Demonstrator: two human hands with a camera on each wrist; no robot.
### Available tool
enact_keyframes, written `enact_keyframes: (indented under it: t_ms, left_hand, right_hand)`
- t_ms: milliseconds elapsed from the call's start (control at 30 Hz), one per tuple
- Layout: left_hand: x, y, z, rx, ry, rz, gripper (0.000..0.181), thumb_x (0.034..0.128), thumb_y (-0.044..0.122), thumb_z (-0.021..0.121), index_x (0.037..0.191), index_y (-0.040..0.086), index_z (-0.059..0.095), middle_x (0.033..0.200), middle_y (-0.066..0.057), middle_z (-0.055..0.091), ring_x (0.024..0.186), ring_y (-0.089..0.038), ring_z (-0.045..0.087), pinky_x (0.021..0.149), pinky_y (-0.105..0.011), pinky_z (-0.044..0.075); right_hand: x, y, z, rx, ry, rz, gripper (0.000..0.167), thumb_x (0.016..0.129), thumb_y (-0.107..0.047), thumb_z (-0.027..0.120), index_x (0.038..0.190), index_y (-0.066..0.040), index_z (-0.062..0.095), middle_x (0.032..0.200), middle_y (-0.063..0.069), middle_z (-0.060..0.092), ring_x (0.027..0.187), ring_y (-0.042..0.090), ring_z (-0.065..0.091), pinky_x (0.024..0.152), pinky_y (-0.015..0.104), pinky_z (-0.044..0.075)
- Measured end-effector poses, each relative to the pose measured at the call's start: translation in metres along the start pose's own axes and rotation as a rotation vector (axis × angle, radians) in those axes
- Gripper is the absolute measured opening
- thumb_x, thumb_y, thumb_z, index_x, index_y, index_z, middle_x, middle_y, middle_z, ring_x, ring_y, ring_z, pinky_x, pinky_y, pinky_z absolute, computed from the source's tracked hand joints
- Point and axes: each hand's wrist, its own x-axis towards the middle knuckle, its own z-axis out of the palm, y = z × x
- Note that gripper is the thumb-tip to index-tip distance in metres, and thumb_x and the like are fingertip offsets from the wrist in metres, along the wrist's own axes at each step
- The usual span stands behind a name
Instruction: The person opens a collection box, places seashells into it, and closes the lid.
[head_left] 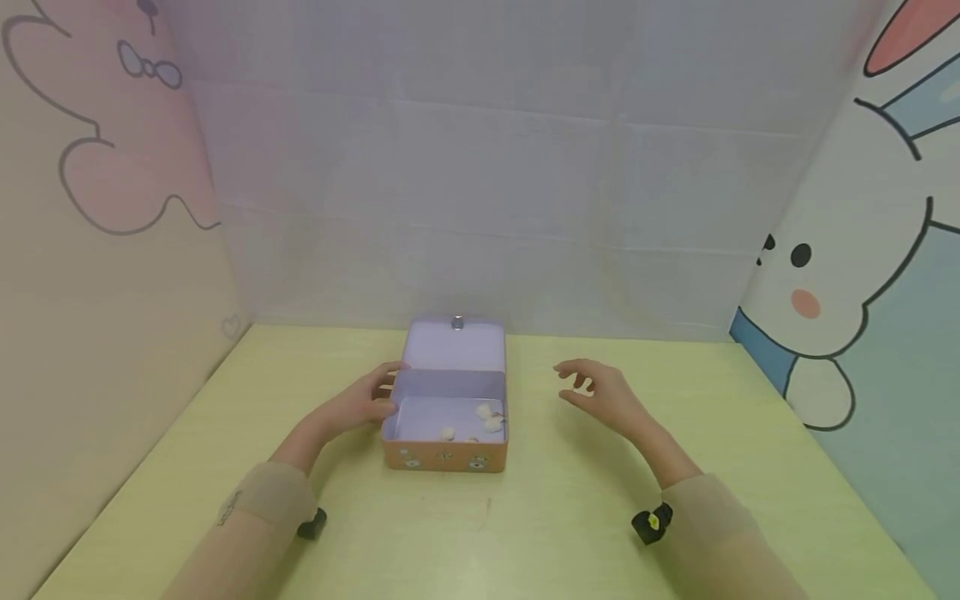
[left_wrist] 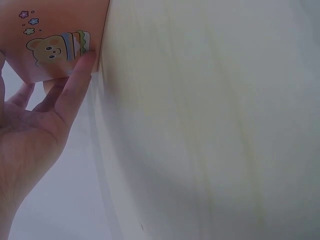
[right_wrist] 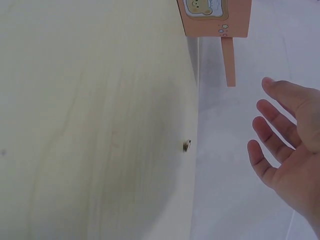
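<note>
An orange metal tin box (head_left: 446,457) with a lilac inside stands at the middle of the table, its lid (head_left: 456,346) tipped back. Several small white pieces (head_left: 491,419) lie in it, mostly towards the right; their kind is too small to tell. My left hand (head_left: 363,402) holds the box by its left side, thumb near the front part of the rim and fingers towards the hinge. In the left wrist view a fingertip touches the printed bear wall (left_wrist: 60,40). Right of the box, apart from it, my right hand (head_left: 606,398) hovers with loosely bent fingers and holds nothing.
The pale yellow table (head_left: 480,542) meets a white cloth wall (head_left: 495,208) at the back. Printed cloth walls stand at the left and right. Black wrist devices (head_left: 651,523) sit under both sleeves. A small dark speck (right_wrist: 186,145) shows near the table edge.
</note>
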Motion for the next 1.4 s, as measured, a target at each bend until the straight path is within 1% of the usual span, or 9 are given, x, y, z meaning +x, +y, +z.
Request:
enact_keyframes:
  t_ms: [200,367,600,700,900,967,1100,1200,1400]
  left_hand:
    - [0.0,-0.001,0.0,-0.003,0.001,-0.001,0.07,0.0898,0.007,0.061,0.147,0.013,0.021,0.148,-0.025,0.028,0.135,-0.045,0.027,0.101,-0.056,0.039]
    - [0.001,-0.002,0.0,-0.006,-0.004,0.006,0.07,0.0897,0.007,0.06,0.147,0.013,0.021,0.148,-0.024,0.028,0.135,-0.045,0.027,0.101,-0.055,0.04]
    - [0.001,-0.003,-0.001,-0.011,-0.007,0.02,0.068,0.0908,0.008,0.059,0.147,0.012,0.021,0.148,-0.024,0.028,0.135,-0.045,0.026,0.102,-0.056,0.038]
    - [0.001,-0.003,-0.001,-0.011,-0.009,0.028,0.068,0.0911,0.007,0.059,0.147,0.012,0.02,0.148,-0.024,0.028,0.135,-0.046,0.026,0.102,-0.056,0.038]
    - [-0.001,0.001,0.0,-0.022,-0.017,0.027,0.069,0.0908,0.007,0.059,0.148,0.01,0.019,0.148,-0.026,0.028,0.135,-0.046,0.027,0.1,-0.055,0.04]
    - [-0.001,0.002,0.001,-0.023,-0.018,0.022,0.07,0.0905,0.007,0.059,0.148,0.01,0.019,0.148,-0.026,0.028,0.135,-0.047,0.027,0.1,-0.055,0.04]
    - [-0.002,0.003,0.001,-0.017,-0.013,0.014,0.07,0.0902,0.007,0.059,0.147,0.011,0.019,0.148,-0.025,0.028,0.135,-0.046,0.027,0.101,-0.055,0.039]
    - [-0.002,0.003,0.001,-0.018,-0.015,0.012,0.069,0.0903,0.008,0.059,0.147,0.011,0.02,0.148,-0.025,0.028,0.135,-0.046,0.026,0.101,-0.056,0.039]
    - [-0.001,0.002,0.0,-0.021,-0.02,0.006,0.07,0.0909,0.009,0.059,0.148,0.012,0.019,0.149,-0.025,0.027,0.136,-0.046,0.026,0.1,-0.055,0.04]
  right_hand:
    - [0.002,0.016,-0.002,-0.008,0.03,0.047,0.035,0.082,-0.009,0.072,0.117,-0.006,0.064,0.103,0.011,0.068,0.084,0.024,0.06,0.071,0.041,0.052]
    - [0.005,0.026,-0.002,-0.027,0.004,0.092,0.034,0.084,-0.009,0.07,0.117,-0.005,0.063,0.103,0.012,0.068,0.086,0.026,0.061,0.072,0.039,0.051]
    - [0.01,0.039,-0.001,-0.028,-0.022,0.125,0.033,0.083,-0.006,0.07,0.116,-0.003,0.063,0.102,0.016,0.068,0.084,0.028,0.06,0.067,0.034,0.047]
    - [0.011,0.044,0.0,-0.031,-0.043,0.136,0.033,0.083,-0.005,0.07,0.115,-0.001,0.063,0.102,0.018,0.067,0.082,0.027,0.06,0.066,0.033,0.046]
    - [0.013,0.054,0.001,-0.015,-0.114,0.198,0.031,0.085,-0.008,0.068,0.115,-0.002,0.064,0.102,0.017,0.068,0.084,0.025,0.06,0.065,0.029,0.048]
    - [0.013,0.056,0.002,-0.01,-0.141,0.219,0.03,0.085,-0.01,0.068,0.114,-0.002,0.064,0.101,0.016,0.068,0.085,0.025,0.06,0.067,0.031,0.049]
    - [0.014,0.059,0.005,0.0,-0.188,0.254,0.028,0.086,-0.011,0.067,0.112,-0.002,0.064,0.099,0.012,0.068,0.088,0.025,0.059,0.075,0.036,0.05]
    - [0.014,0.06,0.007,0.015,-0.203,0.269,0.026,0.086,-0.011,0.067,0.111,-0.002,0.065,0.097,0.011,0.068,0.088,0.025,0.06,0.078,0.038,0.051]
    - [0.016,0.064,0.009,0.019,-0.21,0.27,0.025,0.086,-0.01,0.067,0.109,-0.001,0.065,0.094,0.01,0.067,0.086,0.024,0.06,0.073,0.034,0.051]
